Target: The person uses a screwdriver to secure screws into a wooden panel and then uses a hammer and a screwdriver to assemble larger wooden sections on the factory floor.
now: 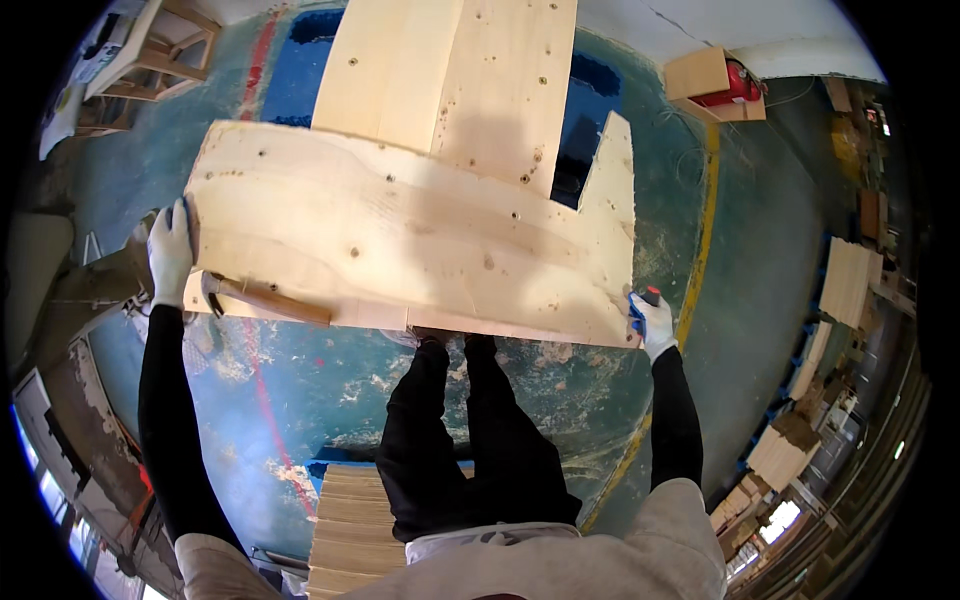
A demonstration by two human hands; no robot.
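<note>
A wide pale wooden panel (320, 215) with dark knots lies crosswise in front of me. My left hand (171, 255), in a white glove, rests against its left edge with the fingers stretched out. At the panel's lower right corner, my gloved right hand (655, 325) is closed round a small red-and-black object (651, 295); its kind is mostly hidden by the fingers. A claw hammer (268, 298) with a wooden handle lies along the near left edge, its head toward my left hand. Another strip of pale wood (480, 325) shows under the panel's near edge.
Long boards (445, 70) extend away beyond the panel, over a blue surface (305, 55). Behind my legs is a stack of thin boards (350, 530). A cardboard box (697, 75) with a red fire extinguisher (735, 85) stands far right. Wood piles (845, 280) line the right side.
</note>
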